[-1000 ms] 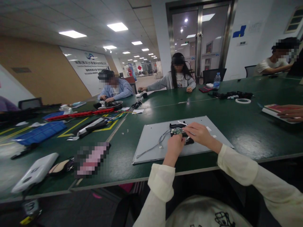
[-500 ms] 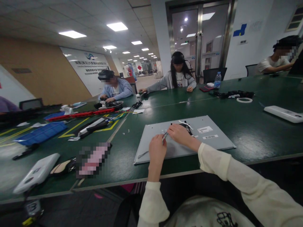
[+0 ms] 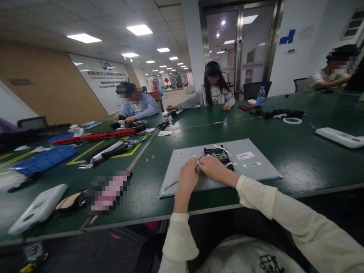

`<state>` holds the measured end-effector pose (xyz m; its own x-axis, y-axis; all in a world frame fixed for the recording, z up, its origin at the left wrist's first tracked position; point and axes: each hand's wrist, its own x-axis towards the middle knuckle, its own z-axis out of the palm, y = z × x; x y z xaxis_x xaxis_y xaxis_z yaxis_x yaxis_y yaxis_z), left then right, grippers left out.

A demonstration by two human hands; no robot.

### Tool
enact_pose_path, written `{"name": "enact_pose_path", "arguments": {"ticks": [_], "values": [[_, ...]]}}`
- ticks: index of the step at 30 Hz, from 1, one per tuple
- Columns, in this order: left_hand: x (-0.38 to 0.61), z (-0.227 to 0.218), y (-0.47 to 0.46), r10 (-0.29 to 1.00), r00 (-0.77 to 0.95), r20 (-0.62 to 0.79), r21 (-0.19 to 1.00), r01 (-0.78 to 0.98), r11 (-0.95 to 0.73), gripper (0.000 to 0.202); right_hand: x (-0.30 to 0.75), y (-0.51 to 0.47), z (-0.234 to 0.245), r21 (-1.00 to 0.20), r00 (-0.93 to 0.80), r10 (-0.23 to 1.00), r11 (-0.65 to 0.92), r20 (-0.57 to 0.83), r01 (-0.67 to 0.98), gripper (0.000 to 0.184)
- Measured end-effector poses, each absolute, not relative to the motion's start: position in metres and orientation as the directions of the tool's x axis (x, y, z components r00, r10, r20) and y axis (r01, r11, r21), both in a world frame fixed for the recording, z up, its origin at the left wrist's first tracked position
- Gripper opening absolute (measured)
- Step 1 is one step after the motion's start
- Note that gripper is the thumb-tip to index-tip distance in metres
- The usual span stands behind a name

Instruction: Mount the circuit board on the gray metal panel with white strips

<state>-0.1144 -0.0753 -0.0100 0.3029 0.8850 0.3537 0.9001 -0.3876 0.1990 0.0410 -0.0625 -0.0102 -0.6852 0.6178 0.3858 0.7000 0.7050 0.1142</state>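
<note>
A flat grey panel (image 3: 182, 156) lies on the table before me, with a green circuit board in a black holder (image 3: 218, 153) on its back. White tape strips (image 3: 223, 150) cross the holder. A thin grey cable (image 3: 171, 185) runs over the panel's left part and passes under my left hand (image 3: 187, 175). The left fingers are closed on this cable beside a small white piece of tape. My right hand (image 3: 212, 168) is closed too, its fingertips meeting the left ones at the cable and tape. What exactly lies between the right fingertips is hidden.
White labels (image 3: 245, 156) are stuck on the panel's right. Leftward lie a pixelated pink item (image 3: 110, 192), a white device (image 3: 38, 208), a blue tray (image 3: 45, 159) and a black-and-white bundle (image 3: 105, 153). Another white device (image 3: 338, 137) is at right. Co-workers sit across the table.
My right hand has shifted slightly down and left, closing in on the left fingertips. More of the circuit board now shows. The view has turned a little.
</note>
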Motion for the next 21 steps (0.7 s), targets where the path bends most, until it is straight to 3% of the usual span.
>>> {"name": "enact_pose_path", "arguments": {"ticks": [6,13,21], "values": [[-0.111,0.005,-0.069,0.934,0.329,0.139,0.084,0.936,-0.343,0.038,0.040,-0.058,-0.016,0.066,-0.675,0.619,0.715,0.402,0.696,0.020],[-0.100,0.016,-0.065,0.968,0.238,0.081,-0.024,0.971,-0.236,0.036,0.044,-0.065,-0.016,0.154,-0.748,0.568,0.751,0.344,0.641,0.023],[-0.104,0.012,-0.070,0.976,0.216,0.007,0.055,0.975,-0.216,0.038,0.055,-0.095,-0.011,-0.014,-0.748,0.559,0.805,0.358,0.594,0.045]]}}
